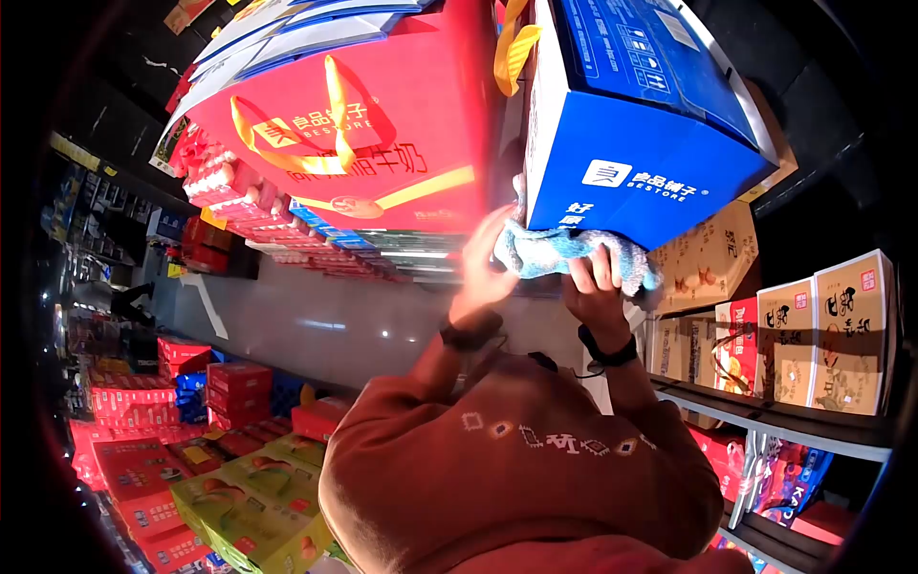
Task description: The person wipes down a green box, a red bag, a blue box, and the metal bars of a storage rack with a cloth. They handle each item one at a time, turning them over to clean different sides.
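Note:
A fluffy light-blue and white cloth [564, 253] is bunched between my two hands, against the lower edge of a blue BESTORE carton [636, 172]. My left hand [486, 263] grips the cloth's left end, its fingers partly hidden and a little blurred. On the other side, my right hand [598, 289] has its fingers curled into the cloth near the carton's bottom. Left of the carton stands a large red gift bag [430, 124] with yellow ribbon handles, close to my left hand.
Brown cartons [712, 258] stand beside and below the blue carton, on a shelf [765, 413] at the right. Red packages [287, 230] are stacked under the red bag. Green fruit boxes [253, 493] and red boxes [139, 483] lie at lower left, beyond a grey floor [325, 325].

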A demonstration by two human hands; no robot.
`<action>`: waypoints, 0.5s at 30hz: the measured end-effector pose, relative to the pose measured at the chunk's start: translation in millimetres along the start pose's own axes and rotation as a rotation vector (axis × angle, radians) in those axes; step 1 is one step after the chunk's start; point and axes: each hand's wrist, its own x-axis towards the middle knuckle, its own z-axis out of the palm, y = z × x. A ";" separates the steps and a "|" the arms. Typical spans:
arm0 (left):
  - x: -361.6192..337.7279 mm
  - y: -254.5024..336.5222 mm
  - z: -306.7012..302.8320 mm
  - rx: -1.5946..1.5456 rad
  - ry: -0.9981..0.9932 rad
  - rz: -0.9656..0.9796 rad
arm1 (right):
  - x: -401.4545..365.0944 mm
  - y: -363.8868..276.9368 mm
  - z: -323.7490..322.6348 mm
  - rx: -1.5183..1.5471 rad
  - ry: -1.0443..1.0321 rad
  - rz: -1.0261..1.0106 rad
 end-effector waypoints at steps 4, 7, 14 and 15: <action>-2.1 -1.3 -2.8 0.051 -0.018 -0.005 | 1.1 2.7 0.4 0.063 -0.016 -0.008; 13.9 14.6 -4.0 0.017 0.002 0.019 | 19.8 10.2 -3.3 0.046 -0.002 -0.087; 95.6 80.3 -16.6 -0.108 0.087 0.078 | 140.7 18.9 -70.1 0.098 0.151 0.009; 105.5 92.2 -16.3 -0.131 0.127 0.030 | 152.5 21.5 -77.7 0.090 0.179 0.010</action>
